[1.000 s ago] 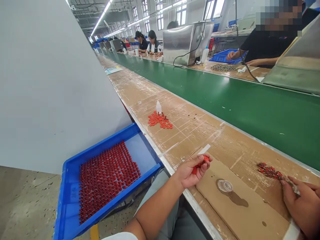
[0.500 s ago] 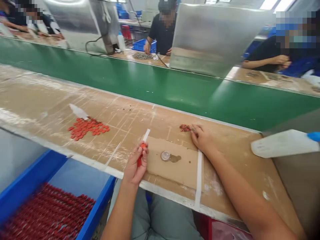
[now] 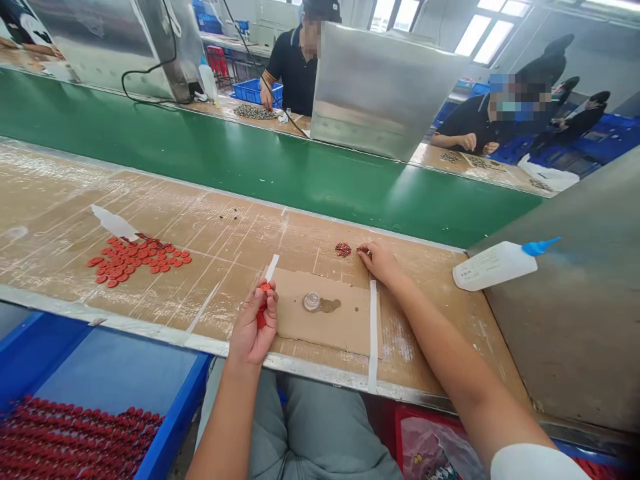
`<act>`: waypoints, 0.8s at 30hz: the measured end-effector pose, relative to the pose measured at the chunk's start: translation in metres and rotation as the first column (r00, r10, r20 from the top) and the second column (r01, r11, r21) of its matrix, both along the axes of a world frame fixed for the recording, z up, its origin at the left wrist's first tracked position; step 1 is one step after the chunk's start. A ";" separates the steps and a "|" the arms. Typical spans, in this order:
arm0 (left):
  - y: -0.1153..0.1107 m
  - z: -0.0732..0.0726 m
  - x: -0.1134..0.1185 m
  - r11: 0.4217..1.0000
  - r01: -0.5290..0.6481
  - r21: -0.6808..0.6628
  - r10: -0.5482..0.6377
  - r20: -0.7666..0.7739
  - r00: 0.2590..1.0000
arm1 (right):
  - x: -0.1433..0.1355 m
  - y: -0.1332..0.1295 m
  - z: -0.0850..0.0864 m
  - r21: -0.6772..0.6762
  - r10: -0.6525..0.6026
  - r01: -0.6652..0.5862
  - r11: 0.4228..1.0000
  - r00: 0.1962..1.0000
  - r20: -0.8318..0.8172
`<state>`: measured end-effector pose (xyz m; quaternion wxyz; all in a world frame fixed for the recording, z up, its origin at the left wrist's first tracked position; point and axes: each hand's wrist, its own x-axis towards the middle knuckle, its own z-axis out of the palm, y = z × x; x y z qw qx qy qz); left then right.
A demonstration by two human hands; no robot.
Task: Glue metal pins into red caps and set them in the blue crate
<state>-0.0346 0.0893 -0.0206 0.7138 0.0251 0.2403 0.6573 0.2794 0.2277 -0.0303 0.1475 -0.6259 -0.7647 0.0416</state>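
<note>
My left hand (image 3: pixel 254 328) is closed around several red discs (image 3: pixel 266 288), held upright over the near edge of a cardboard piece (image 3: pixel 345 333). On that cardboard stands a small round clear dish (image 3: pixel 311 302), with a dark wet patch (image 3: pixel 330 306) beside it. My right hand (image 3: pixel 383 263) rests on the table, its fingertips pinching a tiny dark-red part (image 3: pixel 359 251). Just left of those fingers, apart from them, lies a small pile of red and metallic parts (image 3: pixel 343 249). Farther left, many loose red discs (image 3: pixel 117 267) are spread on the table.
A white squeeze bottle (image 3: pixel 495 265) with a blue tip leans at right by a metal panel (image 3: pixel 575 300). A green belt (image 3: pixel 240 160) runs behind the table. At lower left a blue bin (image 3: pixel 175 407) holds rows of red pieces. Co-workers (image 3: pixel 295 73) sit across the belt.
The view has swung right, showing more of the bottle and panel. My right fingertips have drawn away from the small pile with a tiny part. My left hand keeps its hold on the red discs.
</note>
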 end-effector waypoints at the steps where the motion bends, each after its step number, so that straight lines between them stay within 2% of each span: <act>1: -0.001 0.000 0.000 1.000 -0.005 0.000 0.005 -0.018 1.000 | 0.000 0.001 0.003 -0.016 -0.002 0.003 1.000 1.000 0.023; 6: -0.004 -0.001 0.004 0.999 -0.013 0.034 0.016 -0.097 0.995 | -0.004 0.003 0.016 -0.071 0.036 -0.033 0.997 0.998 0.053; 8: -0.005 -0.001 0.005 0.999 -0.014 0.039 0.018 -0.113 0.993 | -0.007 -0.003 0.018 -0.078 0.019 -0.024 0.997 0.998 -0.067; 9: -0.005 -0.002 0.005 0.999 -0.015 0.035 0.019 -0.120 0.993 | -0.010 -0.008 0.018 -0.083 -0.007 -0.010 0.996 0.978 -0.207; 10: -0.006 -0.002 0.005 0.999 -0.015 0.030 0.019 -0.126 0.992 | -0.014 -0.016 0.018 -0.091 -0.041 0.006 0.996 0.924 -0.380; 12: -0.006 -0.003 0.005 1.000 -0.011 0.029 0.015 -0.131 0.991 | -0.030 -0.038 0.018 -0.102 -0.093 0.030 0.994 0.710 -0.698; 14: -0.006 -0.005 0.005 0.999 -0.007 0.039 0.012 -0.133 0.991 | -0.052 -0.063 0.017 -0.076 -0.085 0.038 0.996 0.551 -0.830; 16: -0.006 -0.006 0.004 0.999 -0.006 0.043 0.012 -0.137 0.990 | -0.077 -0.087 0.016 -0.032 -0.052 0.049 0.998 0.487 -0.872; 18: -0.006 -0.006 0.004 0.999 -0.008 0.038 0.013 -0.149 0.989 | -0.099 -0.106 0.015 0.035 0.015 0.033 0.999 0.494 -0.869; 20: -0.007 -0.005 0.005 0.999 -0.007 0.039 0.013 -0.162 0.987 | -0.112 -0.117 0.013 0.136 0.100 0.022 0.991 0.557 -0.824; 24: -0.009 -0.005 0.006 0.998 0.003 0.059 0.008 -0.180 0.984 | -0.117 -0.120 0.005 0.324 0.240 -0.005 0.946 0.682 -0.691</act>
